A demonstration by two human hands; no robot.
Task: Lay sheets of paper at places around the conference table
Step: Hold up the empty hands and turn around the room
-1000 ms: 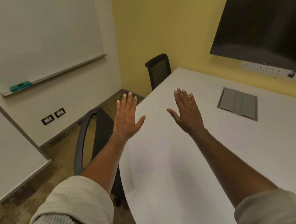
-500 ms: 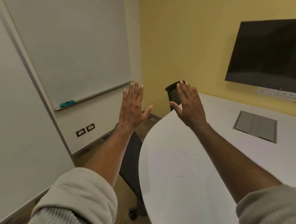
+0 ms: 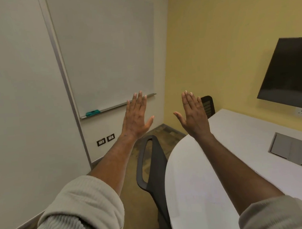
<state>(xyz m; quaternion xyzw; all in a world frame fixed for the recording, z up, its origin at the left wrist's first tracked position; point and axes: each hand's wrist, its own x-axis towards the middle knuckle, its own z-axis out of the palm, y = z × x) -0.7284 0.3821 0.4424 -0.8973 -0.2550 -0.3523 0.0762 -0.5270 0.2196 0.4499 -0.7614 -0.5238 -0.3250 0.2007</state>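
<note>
left hand, right hand, raised, empty, fingers spread

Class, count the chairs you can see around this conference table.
2: one chair tucked at the table's near curved end, another chair in the far corner behind the right hand. Others may sit outside the view.

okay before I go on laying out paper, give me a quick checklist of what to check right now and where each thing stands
1. Left hand free: ok, open and flat, holding nothing.
2. Right hand free: ok, open and flat, holding nothing.
3. Sheets to lay out: not ok, neither hand holds any and no stack is in view.
4. Sheets already on the conference table: cannot tell, white on white hides any edges.
5. Near chair at its place: ok, tucked against the table edge.
6. Far chair at its place: ok, standing at the table's far end.
</note>
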